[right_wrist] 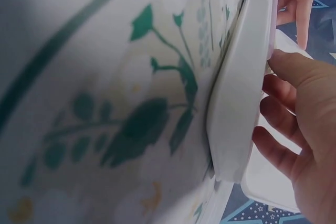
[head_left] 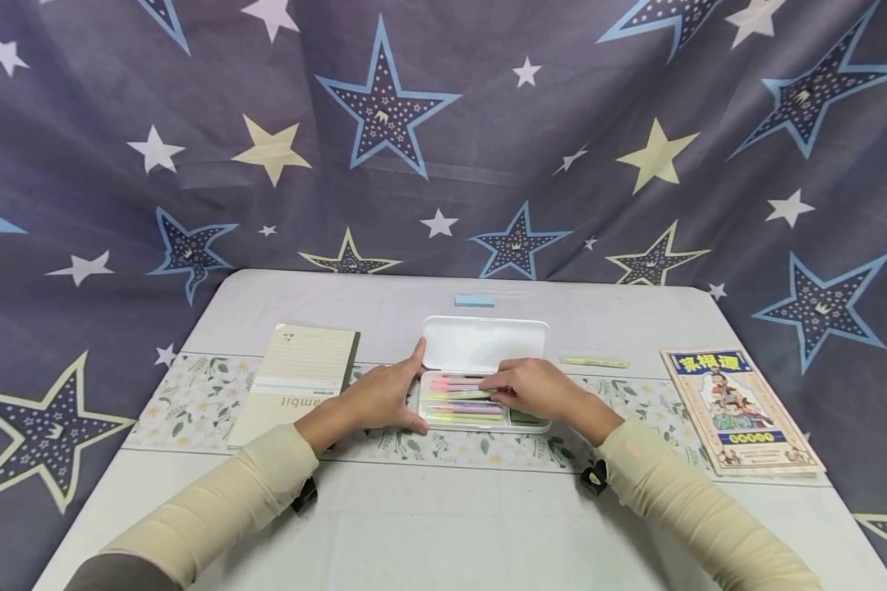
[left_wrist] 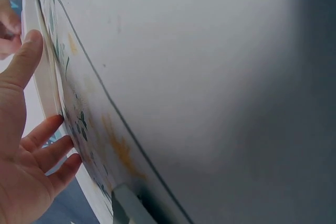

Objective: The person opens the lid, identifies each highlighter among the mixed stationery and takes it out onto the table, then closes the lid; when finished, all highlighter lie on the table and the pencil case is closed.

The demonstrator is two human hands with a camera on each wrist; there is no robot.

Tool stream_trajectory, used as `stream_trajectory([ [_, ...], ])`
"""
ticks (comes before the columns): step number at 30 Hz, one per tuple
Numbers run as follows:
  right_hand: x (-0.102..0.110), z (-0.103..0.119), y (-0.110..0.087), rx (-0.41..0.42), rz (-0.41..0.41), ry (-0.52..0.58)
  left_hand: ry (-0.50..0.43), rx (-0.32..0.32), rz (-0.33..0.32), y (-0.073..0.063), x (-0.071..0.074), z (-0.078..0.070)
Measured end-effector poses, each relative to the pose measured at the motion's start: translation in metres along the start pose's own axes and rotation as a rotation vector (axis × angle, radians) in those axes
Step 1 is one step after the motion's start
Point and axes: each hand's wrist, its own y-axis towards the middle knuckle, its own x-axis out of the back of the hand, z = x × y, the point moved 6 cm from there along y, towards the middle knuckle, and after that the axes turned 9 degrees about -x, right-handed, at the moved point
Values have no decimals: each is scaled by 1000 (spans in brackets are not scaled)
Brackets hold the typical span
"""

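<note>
A white pencil case (head_left: pixel 484 341) lies open at the table's middle, its lid flat behind a tray of several highlighters (head_left: pixel 461 406). My left hand (head_left: pixel 416 386) rests against the case's left side, with the forefinger along the lid's edge and the thumb at the front corner. In the left wrist view the left hand (left_wrist: pixel 21 145) has straight fingers beside the case's rim (left_wrist: pixel 44 77). My right hand (head_left: pixel 498 386) lies over the tray, fingertips touching a yellow-green highlighter (head_left: pixel 461 395). From the right wrist, the right hand (right_wrist: pixel 299 108) reaches over the case wall (right_wrist: pixel 247 87) with fingers spread.
A notebook (head_left: pixel 296 382) lies left of the case on a floral runner (head_left: pixel 192 402). A loose green highlighter (head_left: pixel 595 361) and a colourful booklet (head_left: pixel 742 410) lie to the right. A blue pad (head_left: pixel 475 300) sits behind the case. Star-patterned cloth hangs around the table.
</note>
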Motion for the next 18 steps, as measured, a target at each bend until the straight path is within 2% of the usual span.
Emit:
stream_trajectory([
  [12,3,3,-3,65,-105,-55,6,5,-1,0,-1,2],
  [18,6,3,-5,87,-111,-72,-1,5,-6,0,-1,2],
])
